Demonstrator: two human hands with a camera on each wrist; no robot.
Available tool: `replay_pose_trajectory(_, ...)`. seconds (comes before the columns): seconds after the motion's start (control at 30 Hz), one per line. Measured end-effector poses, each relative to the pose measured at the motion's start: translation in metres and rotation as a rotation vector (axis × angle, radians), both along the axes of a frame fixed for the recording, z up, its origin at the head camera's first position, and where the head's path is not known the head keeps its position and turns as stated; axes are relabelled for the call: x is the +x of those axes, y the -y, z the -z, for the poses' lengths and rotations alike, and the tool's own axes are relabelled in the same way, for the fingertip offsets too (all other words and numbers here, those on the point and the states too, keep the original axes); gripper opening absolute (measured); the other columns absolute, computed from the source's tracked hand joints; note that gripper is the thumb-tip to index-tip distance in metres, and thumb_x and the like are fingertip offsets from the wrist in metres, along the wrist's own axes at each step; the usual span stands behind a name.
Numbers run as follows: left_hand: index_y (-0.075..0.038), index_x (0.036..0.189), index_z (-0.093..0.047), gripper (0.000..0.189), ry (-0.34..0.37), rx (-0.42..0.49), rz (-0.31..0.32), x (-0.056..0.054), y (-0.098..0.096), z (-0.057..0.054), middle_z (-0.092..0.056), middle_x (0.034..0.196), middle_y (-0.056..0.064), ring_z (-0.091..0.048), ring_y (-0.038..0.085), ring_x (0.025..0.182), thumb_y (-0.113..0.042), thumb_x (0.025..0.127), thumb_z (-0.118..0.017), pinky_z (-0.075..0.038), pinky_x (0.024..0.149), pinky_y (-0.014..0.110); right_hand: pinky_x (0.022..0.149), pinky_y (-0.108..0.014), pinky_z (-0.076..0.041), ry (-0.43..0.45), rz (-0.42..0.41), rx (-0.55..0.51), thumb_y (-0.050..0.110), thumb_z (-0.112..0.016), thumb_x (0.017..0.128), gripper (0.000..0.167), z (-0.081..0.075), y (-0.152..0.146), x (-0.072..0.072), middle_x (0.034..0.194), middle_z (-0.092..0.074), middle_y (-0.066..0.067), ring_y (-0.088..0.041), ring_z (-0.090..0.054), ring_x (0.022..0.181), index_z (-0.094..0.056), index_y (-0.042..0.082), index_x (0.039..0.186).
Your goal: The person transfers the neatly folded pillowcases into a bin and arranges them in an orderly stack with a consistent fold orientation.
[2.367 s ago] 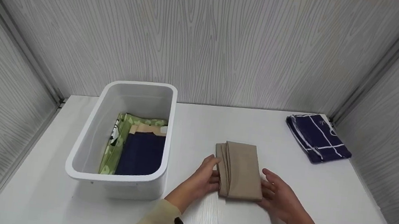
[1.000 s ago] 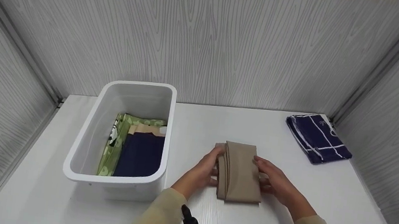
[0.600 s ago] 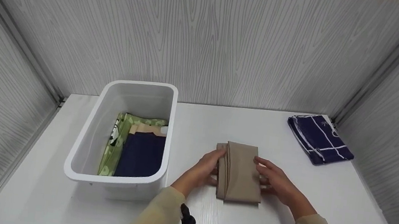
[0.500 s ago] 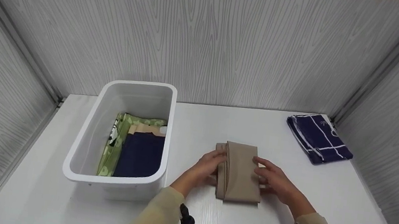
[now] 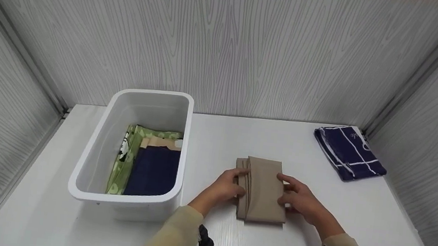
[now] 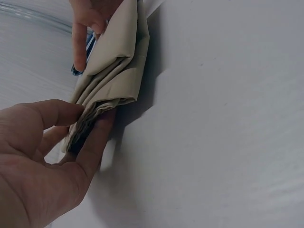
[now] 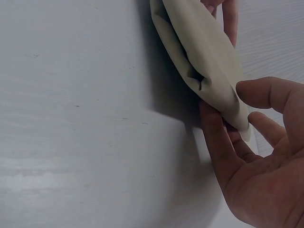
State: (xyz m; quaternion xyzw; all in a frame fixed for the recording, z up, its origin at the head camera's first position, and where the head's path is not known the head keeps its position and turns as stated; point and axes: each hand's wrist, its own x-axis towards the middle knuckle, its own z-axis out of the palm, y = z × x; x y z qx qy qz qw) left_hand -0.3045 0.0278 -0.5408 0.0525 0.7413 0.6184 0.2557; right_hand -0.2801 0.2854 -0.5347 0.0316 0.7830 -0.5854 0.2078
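Note:
A folded tan cloth (image 5: 267, 191) lies on the white table between both hands, its layered edge facing left. My left hand (image 5: 223, 187) grips that left edge. In the left wrist view, fingers of this left hand (image 6: 52, 161) reach over and under the layers of the cloth (image 6: 114, 61). My right hand (image 5: 302, 200) pinches the opposite edge. In the right wrist view, the right hand (image 7: 261, 175) has some fingers beneath the cloth (image 7: 204, 52) and others against its upper side. The underside of the cloth is hidden.
A white bin (image 5: 88, 153) stands at the left, holding a green patterned cloth (image 5: 121, 173), a peach cloth (image 5: 162, 143) and a navy cloth (image 5: 154, 171). A folded navy cloth with white lines (image 5: 351, 154) lies at the back right. Grey wood-grain walls (image 5: 228, 44) enclose the table (image 5: 238, 133).
Both hands have closed in on the tan cloth's side edges, their fingers now bent over its top. The cloth has barely shifted. The bin and navy cloth have not moved.

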Motion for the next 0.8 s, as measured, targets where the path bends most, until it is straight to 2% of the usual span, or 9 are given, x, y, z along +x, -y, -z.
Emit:
replay_pose_trajectory(0.23,-0.018,0.148,-0.048,0.074,-0.021,-0.040,-0.011,0.0003,-0.0009,0.0002,-0.038,0.154,0.016,-0.058,0.026,0.104,0.011,0.081,-0.062,-0.059,0.072,0.037,0.078,-0.037,-0.054,-0.009,0.012,0.002,-0.002,-0.066,0.081,0.080,0.0026,-0.0002,0.0003,0.145,-0.038,-0.018,-0.029,-0.053,0.109,-0.039,0.019,0.154)
replay_pose_trajectory(0.53,-0.020,0.146,-0.050,0.073,-0.089,-0.098,0.003,0.0013,-0.0013,-0.0018,-0.043,0.149,0.013,-0.053,0.024,0.110,0.008,0.080,-0.063,-0.056,0.077,0.033,0.076,-0.037,-0.054,-0.031,0.026,-0.003,-0.005,-0.064,0.078,0.080,0.0052,-0.0013,0.0014,0.145,-0.038,-0.015,-0.029,-0.053,0.108,-0.045,0.021,0.151)
replay_pose_trajectory(0.67,-0.020,0.146,-0.050,0.074,-0.120,-0.142,0.013,0.0010,-0.0014,-0.0029,-0.045,0.147,0.012,-0.058,0.021,0.104,0.006,0.079,-0.063,-0.057,0.074,0.031,0.076,-0.037,-0.055,-0.042,0.016,-0.008,-0.006,-0.063,0.076,0.081,0.0043,-0.0014,0.0022,0.145,-0.038,-0.015,-0.028,-0.053,0.108,-0.045,0.020,0.151)
replay_pose_trajectory(0.8,-0.019,0.147,-0.050,0.075,-0.095,-0.122,0.010,0.0016,-0.0015,-0.0056,-0.049,0.143,0.014,-0.065,0.020,0.092,0.008,0.079,-0.063,-0.059,0.069,0.032,0.077,-0.037,-0.055,-0.048,0.009,0.001,-0.004,-0.064,0.077,0.081,0.0015,-0.0011,0.0045,0.146,-0.037,-0.015,-0.028,-0.053,0.110,-0.044,0.021,0.151)
